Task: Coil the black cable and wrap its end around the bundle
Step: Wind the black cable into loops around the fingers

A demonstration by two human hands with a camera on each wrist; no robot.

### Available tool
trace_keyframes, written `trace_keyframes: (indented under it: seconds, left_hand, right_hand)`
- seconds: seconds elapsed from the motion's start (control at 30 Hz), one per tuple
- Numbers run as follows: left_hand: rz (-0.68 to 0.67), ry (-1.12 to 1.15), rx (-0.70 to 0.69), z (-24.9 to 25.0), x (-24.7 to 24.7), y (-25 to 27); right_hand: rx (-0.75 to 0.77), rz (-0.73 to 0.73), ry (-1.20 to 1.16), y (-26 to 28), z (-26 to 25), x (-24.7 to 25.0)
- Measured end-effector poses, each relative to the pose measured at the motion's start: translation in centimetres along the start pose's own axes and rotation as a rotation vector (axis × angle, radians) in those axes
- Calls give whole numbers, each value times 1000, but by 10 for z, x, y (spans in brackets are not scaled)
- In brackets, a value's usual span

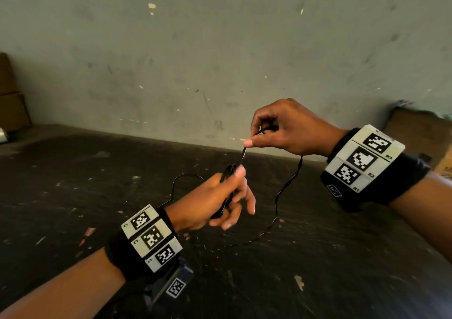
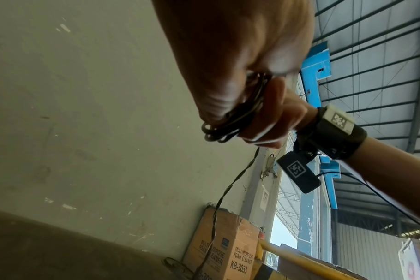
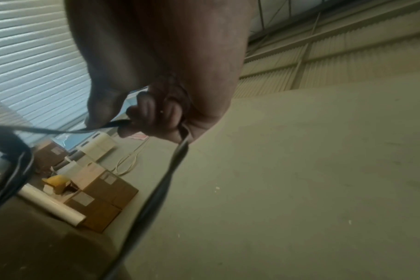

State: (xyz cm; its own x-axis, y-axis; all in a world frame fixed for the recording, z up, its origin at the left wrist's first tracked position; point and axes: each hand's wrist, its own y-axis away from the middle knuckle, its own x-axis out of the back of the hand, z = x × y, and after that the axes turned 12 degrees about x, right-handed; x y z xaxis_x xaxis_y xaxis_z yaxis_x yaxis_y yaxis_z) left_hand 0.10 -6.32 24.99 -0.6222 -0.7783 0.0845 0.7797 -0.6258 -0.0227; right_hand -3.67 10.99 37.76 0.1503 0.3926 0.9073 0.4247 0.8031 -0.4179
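Observation:
My left hand (image 1: 221,196) grips a small bundle of coiled black cable (image 1: 227,172) above the dark table; in the left wrist view the loops (image 2: 226,123) are pinched between thumb and fingers. My right hand (image 1: 281,128) is raised up and to the right, pinching the cable's running strand (image 1: 244,151) between thumb and curled fingers. From that hand a twisted length (image 1: 288,186) hangs down in a loop to the table and trails left. In the right wrist view the strand (image 3: 170,170) drops from my curled fingers (image 3: 153,113).
The dark scratched table top (image 1: 318,269) meets a grey wall (image 1: 220,49) behind. Cardboard boxes (image 1: 12,98) stand at far left, another box (image 1: 420,133) at far right. A foam-cleaner carton (image 2: 228,246) leans against the wall.

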Motion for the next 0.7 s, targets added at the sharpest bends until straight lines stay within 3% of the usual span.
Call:
trace_keyframes:
  seconds: [0.1,0.27,0.43,0.57,0.7]
  left_hand:
    - [2,-17,10,4,-1,2]
    - [-102,185,-6,16,4,6]
    - [-71,164,40,17,7,5]
    - [-88,268,-21,16,10,2]
    - [-96,356,-64,25,13,-7]
  right_hand:
    - [-2,17,13,2,13,-14]
    - [4,67,-91,18,30,-62]
    - [-175,121,-450,36,22,-101]
    - [-277,133,-573,45,22,-115]
    - [-284,2,-516,44,-6,-133]
